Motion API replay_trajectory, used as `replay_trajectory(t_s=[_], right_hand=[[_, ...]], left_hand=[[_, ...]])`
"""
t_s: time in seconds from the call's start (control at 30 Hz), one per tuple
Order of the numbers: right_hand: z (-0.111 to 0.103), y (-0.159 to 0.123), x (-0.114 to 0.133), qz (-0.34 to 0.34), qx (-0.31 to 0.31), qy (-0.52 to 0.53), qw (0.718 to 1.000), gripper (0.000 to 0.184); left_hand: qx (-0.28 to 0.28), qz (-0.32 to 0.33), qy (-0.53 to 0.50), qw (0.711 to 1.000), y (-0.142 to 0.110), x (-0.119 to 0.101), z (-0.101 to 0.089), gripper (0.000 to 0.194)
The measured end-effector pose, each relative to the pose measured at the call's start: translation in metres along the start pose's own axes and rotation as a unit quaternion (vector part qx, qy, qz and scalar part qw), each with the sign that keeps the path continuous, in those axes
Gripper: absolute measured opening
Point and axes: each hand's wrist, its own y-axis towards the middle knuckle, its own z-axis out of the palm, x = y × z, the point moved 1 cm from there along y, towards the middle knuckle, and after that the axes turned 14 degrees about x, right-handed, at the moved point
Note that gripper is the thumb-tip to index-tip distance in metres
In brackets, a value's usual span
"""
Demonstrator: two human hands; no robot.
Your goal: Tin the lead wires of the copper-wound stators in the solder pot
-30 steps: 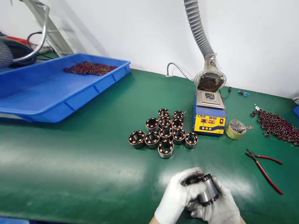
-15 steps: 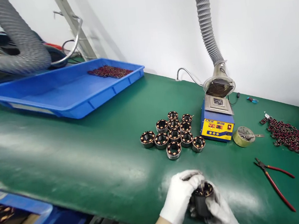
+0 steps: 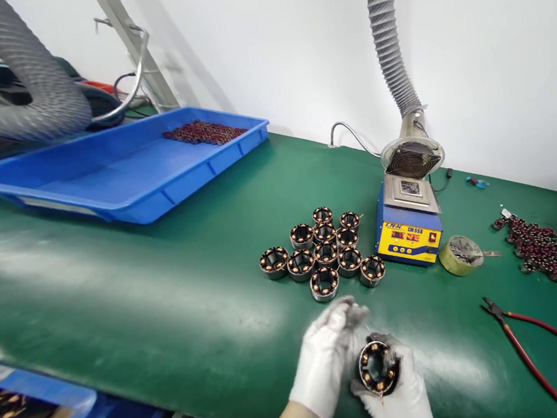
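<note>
My right hand [image 3: 404, 389], in a white glove, grips a stator [image 3: 380, 386], a metal ring with copper windings inside. Its open face is turned toward me, and a short copper wire end sticks out at the lower rim. Just to the left and above is my gloved left hand [image 3: 322, 355], apart from the ring. Its fingers are bent and smeared by motion, so what they hold, if anything, cannot be made out. Beyond the hands, several similar stators [image 3: 326, 254] stand grouped on the green table [image 3: 178, 301].
A blue and yellow solder pot [image 3: 409, 238] sits under an extraction hose [image 3: 388, 35]. Right of it are a round tin [image 3: 461, 267] with a tool in it, red-handled cutters [image 3: 526, 348] and a pile of small dark red parts [image 3: 555, 251]. A blue tray [image 3: 157, 206] lies back left.
The stator has tipped in my right hand, so its open face now points at me. My left hand has come off it, moving up and left.
</note>
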Motion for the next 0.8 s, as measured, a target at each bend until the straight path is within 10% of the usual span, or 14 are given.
replay_trajectory(t_s=[0.23,0.5,0.8], right_hand=[[0.002,-0.004,0.004,0.026,-0.027,-0.010,0.999,0.059],[0.001,-0.002,-0.004,0.031,0.008,0.016,0.999,0.048],[0.001,-0.003,0.008,0.017,-0.034,-0.016,0.999,0.049]], left_hand=[[0.158,-0.119,0.253,0.947,-0.002,-0.004,0.004,0.039],[0.003,-0.008,0.168,0.986,0.003,-0.021,0.010,0.039],[0.041,-0.121,0.255,0.958,-0.002,-0.012,0.010,0.028]])
